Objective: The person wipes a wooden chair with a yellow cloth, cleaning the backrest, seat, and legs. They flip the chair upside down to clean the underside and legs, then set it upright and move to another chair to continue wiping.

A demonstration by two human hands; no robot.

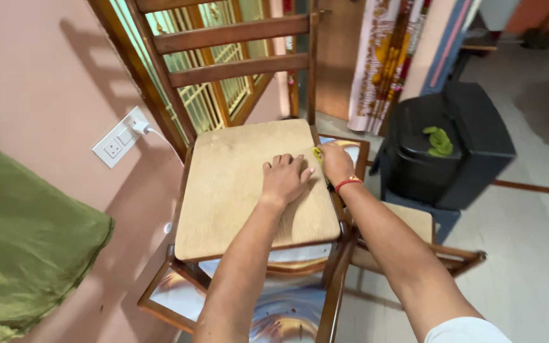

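Pink walls and a pale tiled floor frame a wooden chair [236,63] with a slatted back, standing on top of a glossy low table [287,305]. On the chair lies a tan ribbed seat cushion [236,184], square to the frame and covering it almost fully. The left hand [285,178] rests flat on the cushion near its right edge, fingers spread, pressing down rather than gripping. The right hand [336,162] sits at the cushion's right rim, curled around something small and yellow-green [317,154]; what that is cannot be told, since the fingers hide most of it. A red band [348,183] circles the right wrist.

Judging by how things lie, the cushion is already seated on the chair, and the work looks to be at the fixing or tidying of its right edge, with that side not yet finished. A green cloth [27,235] hangs at left; a dark bin [452,146] stands at right.
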